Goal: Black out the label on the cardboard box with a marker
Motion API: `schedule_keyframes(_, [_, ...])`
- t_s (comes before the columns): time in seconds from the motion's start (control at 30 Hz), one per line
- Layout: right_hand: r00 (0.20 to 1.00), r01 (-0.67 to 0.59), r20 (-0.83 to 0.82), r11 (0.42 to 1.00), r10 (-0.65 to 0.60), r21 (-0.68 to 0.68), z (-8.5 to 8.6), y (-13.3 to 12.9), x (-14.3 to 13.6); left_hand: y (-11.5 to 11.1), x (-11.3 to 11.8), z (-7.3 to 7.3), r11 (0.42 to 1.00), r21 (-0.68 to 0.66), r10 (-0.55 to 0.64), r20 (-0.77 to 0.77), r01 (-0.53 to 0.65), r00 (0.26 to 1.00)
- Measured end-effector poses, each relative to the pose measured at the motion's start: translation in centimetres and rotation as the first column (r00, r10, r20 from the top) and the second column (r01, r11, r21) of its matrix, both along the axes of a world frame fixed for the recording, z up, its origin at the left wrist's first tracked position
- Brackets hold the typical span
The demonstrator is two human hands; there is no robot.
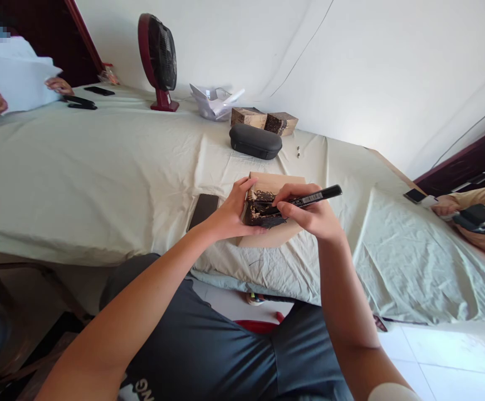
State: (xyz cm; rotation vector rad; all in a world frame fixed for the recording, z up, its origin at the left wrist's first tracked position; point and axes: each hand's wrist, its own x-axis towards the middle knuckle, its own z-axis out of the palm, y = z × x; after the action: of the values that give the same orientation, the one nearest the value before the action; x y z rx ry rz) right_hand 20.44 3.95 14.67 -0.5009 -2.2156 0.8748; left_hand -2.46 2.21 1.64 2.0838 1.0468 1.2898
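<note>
- Cardboard, brown and partly blackened with scribbled ink, is making up the small box, which is resting on the near edge of the cloth-covered table.
- Left hand is bracing the box's left side, fingers curled against it.
- Right hand is pinching a black marker, tip on the box.
- Colouring seems underway; the next stroke is calling for a steady hold.
- Black zip case is lying farther back.

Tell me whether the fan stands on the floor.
No, the fan stands on the cloth-covered table, at its far edge near the wall.
</note>
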Motion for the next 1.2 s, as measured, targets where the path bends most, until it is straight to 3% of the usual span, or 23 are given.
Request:
schedule_keyframes(0.1, [0.997, 0.048, -0.061, 0.997, -0.044, 0.056, -0.8, 0.0, 0.3, -0.1, -0.1, 0.2, 1.0, 0.013, 0.0, -0.015, 0.0, 1.0])
schedule_keyframes(0.17, [0.96, 0.22, -0.213, 0.961, -0.182, 0.167, -1.8, 0.0, 0.8, -0.3, -0.1, 0.5, 1.0, 0.0, 0.007, -0.022, -0.007, 1.0])
schedule_keyframes(0.23, [0.819, 0.489, -0.462, 0.834, -0.339, 0.256, -3.1, 0.2, 1.7, -0.5, -0.2, 0.8, 0.999, -0.044, 0.023, -0.024, -0.024, 0.999])
schedule_keyframes(0.3, [0.644, 0.684, -0.66, 0.677, -0.387, 0.271, -4.5, 0.6, 3.2, -0.7, -0.3, 0.9, 0.996, -0.084, 0.028, -0.017, -0.03, 0.999])
schedule_keyframes(0.4, [0.505, 0.799, -0.698, 0.582, -0.508, 0.154, -7.2, 1.7, 6.4, -0.7, -0.3, 0.7, 0.997, -0.079, 0.013, -0.011, -0.014, 1.0])
schedule_keyframes(0.43, [0.555, 0.774, -0.62, 0.617, -0.554, 0.142, -8.4, 2.1, 7.7, -0.6, -0.4, 0.6, 0.998, -0.061, 0.011, -0.014, -0.012, 1.0])
schedule_keyframes(0.5, [0.69, 0.662, -0.456, 0.745, -0.562, 0.083, -11.1, 2.9, 10.4, -0.3, -0.5, 0.3, 1.0, -0.005, 0.026, -0.021, -0.026, 0.999])
schedule_keyframes(0.57, [0.764, 0.544, -0.354, 0.834, -0.539, -0.096, -14.3, 3.4, 13.0, 0.0, -0.8, 0.0, 0.997, 0.061, 0.048, -0.017, -0.046, 0.999])
schedule_keyframes(0.67, [0.791, 0.492, -0.25, 0.824, -0.558, -0.281, -18.5, 3.1, 15.7, 0.4, -1.4, -0.2, 0.992, 0.11, 0.066, -0.012, -0.065, 0.998])
schedule_keyframes(0.73, [0.808, 0.486, -0.17, 0.801, -0.564, -0.349, -20.4, 2.4, 16.7, 0.4, -1.8, -0.1, 0.994, 0.084, 0.075, -0.014, -0.073, 0.997])
schedule_keyframes(0.83, [0.838, 0.477, -0.066, 0.787, -0.541, -0.392, -21.4, 0.6, 17.0, 0.3, -2.1, 0.0, 0.996, 0.013, 0.091, -0.004, -0.091, 0.996])
schedule_keyframes(1.0, [0.92, 0.319, -0.055, 0.823, -0.388, -0.471, -20.7, -2.3, 16.5, 0.3, -2.7, 0.0, 0.995, -0.058, 0.078, 0.012, -0.077, 0.997])
schedule_keyframes(1.07, [0.885, 0.376, -0.072, 0.798, -0.46, -0.47, -20.9, -2.9, 15.8, 0.4, -3.1, 0.0, 0.995, -0.077, 0.064, 0.006, -0.064, 0.998])
schedule_keyframes(1.2, [0.742, 0.588, -0.092, 0.709, -0.665, -0.389, -21.8, -3.2, 14.3, 1.0, -4.6, -0.1, 0.994, -0.105, 0.023, 0.028, -0.02, 0.999])
